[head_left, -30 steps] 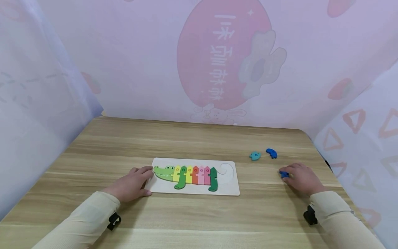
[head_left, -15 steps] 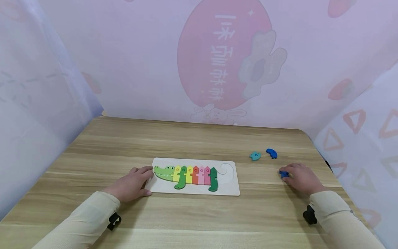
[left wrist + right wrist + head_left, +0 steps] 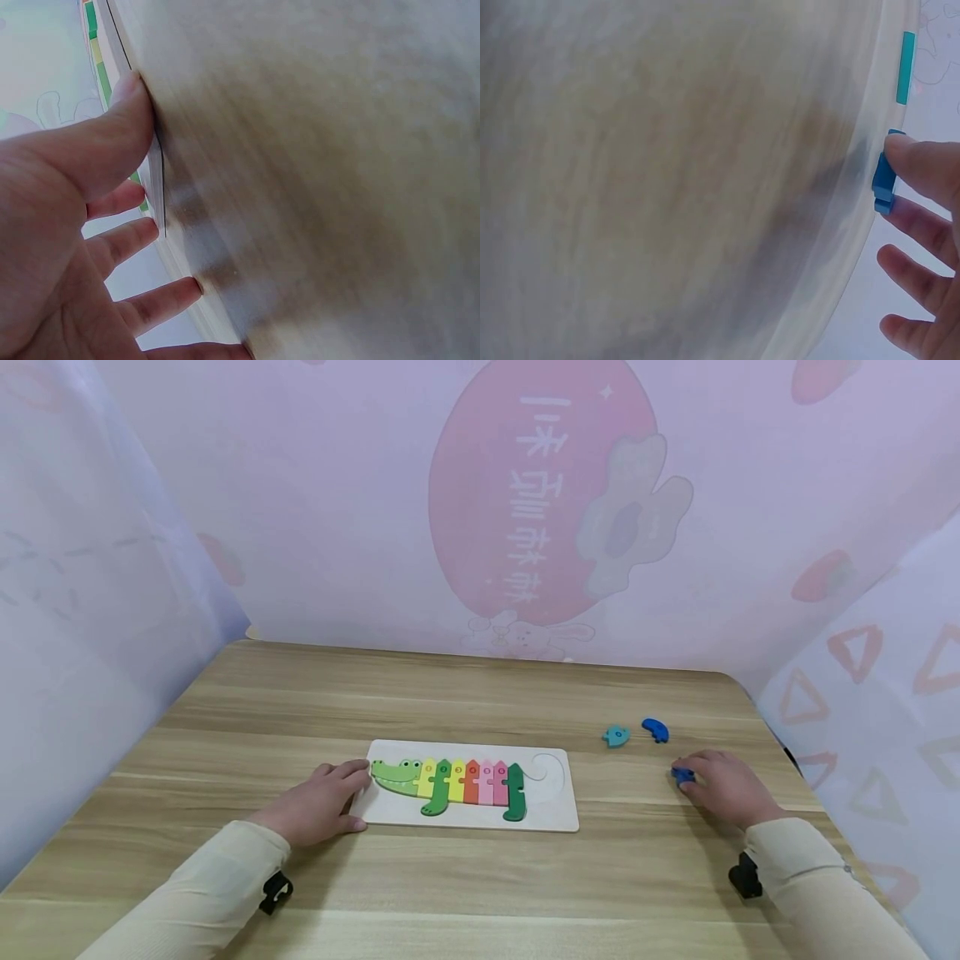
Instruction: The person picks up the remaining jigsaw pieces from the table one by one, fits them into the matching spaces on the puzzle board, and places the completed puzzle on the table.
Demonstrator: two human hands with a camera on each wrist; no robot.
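A white puzzle board [image 3: 457, 820] lies on the table, bearing a crocodile of coloured pieces with a green head [image 3: 397, 777] at its left; at its right end a curled tail outline shows bare. My left hand [image 3: 315, 803] rests at the board's left end, thumb and fingertips touching its edge and fingers fairly straight, as the left wrist view shows. At the right, my right hand [image 3: 731, 789] pinches a blue puzzle piece [image 3: 885, 178] between thumb and index finger, the other fingers spread. In the head view that piece is partly hidden by the fingers.
A teal puzzle piece [image 3: 617, 737] and a dark blue curved piece [image 3: 656, 730] lie on the wooden table [image 3: 465, 702], behind and left of my right hand. A printed cloth [image 3: 360, 527] hangs beyond the table's back edge.
My right hand has shifted very slightly left and back with the blue puzzle piece, which has turned a little in the fingers. The left hand and the board stay put.
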